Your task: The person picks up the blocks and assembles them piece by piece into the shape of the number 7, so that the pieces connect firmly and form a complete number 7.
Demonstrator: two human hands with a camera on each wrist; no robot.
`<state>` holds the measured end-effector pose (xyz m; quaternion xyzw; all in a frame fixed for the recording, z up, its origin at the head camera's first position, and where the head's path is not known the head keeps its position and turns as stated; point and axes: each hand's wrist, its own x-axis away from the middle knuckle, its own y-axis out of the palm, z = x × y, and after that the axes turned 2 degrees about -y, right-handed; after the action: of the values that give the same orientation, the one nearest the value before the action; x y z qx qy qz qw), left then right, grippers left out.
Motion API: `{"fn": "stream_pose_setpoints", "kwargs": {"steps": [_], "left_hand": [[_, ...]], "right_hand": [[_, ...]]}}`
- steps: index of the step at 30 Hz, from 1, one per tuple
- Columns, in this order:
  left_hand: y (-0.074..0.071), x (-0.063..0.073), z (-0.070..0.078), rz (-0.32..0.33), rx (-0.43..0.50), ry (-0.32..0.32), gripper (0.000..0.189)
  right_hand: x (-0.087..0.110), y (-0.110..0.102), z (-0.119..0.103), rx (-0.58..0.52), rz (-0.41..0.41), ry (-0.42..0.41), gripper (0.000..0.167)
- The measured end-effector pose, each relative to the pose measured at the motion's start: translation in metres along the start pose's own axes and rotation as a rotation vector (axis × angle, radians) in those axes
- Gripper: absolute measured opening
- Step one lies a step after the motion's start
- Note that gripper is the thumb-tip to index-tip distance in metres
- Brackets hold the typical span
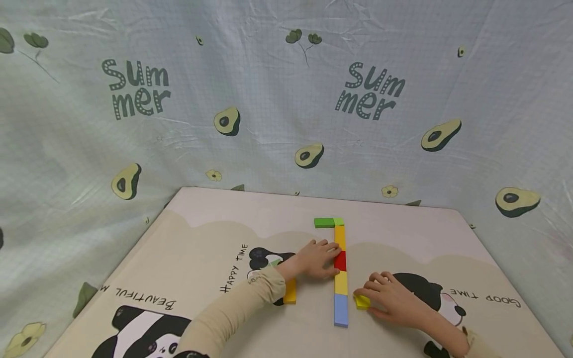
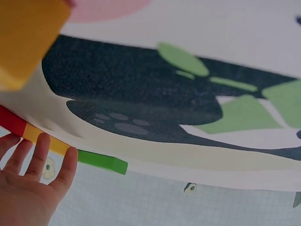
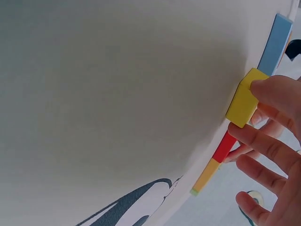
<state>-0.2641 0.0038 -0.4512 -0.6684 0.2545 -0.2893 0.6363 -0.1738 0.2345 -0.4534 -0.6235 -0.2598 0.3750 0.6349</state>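
Observation:
A straight row of flat blocks runs away from me in the head view: a blue block (image 1: pixel 341 311) nearest, then a pale yellow block (image 1: pixel 340 283), a red block (image 1: pixel 340 261) and an orange block (image 1: pixel 339 237). At the far end sits a small light green block (image 1: pixel 338 221), with a green block (image 1: pixel 324 223) turned left from it. My left hand (image 1: pixel 319 259) touches the row's left side around the red and orange blocks, fingers loosely extended. Right of the row, my right hand (image 1: pixel 391 301) pinches a bright yellow block (image 3: pixel 244 99) between thumb and index finger.
Another orange block (image 1: pixel 290 292) lies left of the row, partly behind the left forearm. The table's cover (image 1: pixel 201 248) carries printed pandas and lettering. A hanging cloth (image 1: pixel 264 74) with avocado prints stands behind the table and along its sides.

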Motion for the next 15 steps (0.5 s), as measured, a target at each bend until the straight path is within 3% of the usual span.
{"fn": "stream_pose_setpoints", "kwargs": {"steps": [10,15], "left_hand": [[0.0015,-0.0003,-0.0006,0.004,-0.002,-0.003,0.061],[0.0042,-0.0008,-0.0009,0.014,0.002,-0.002,0.062]], "right_hand": [[-0.0026,0.0048,0.0016,0.002,0.039,-0.017,0.037],[-0.0039,0.004,0.0022,-0.021,0.014,0.004,0.036]]}}
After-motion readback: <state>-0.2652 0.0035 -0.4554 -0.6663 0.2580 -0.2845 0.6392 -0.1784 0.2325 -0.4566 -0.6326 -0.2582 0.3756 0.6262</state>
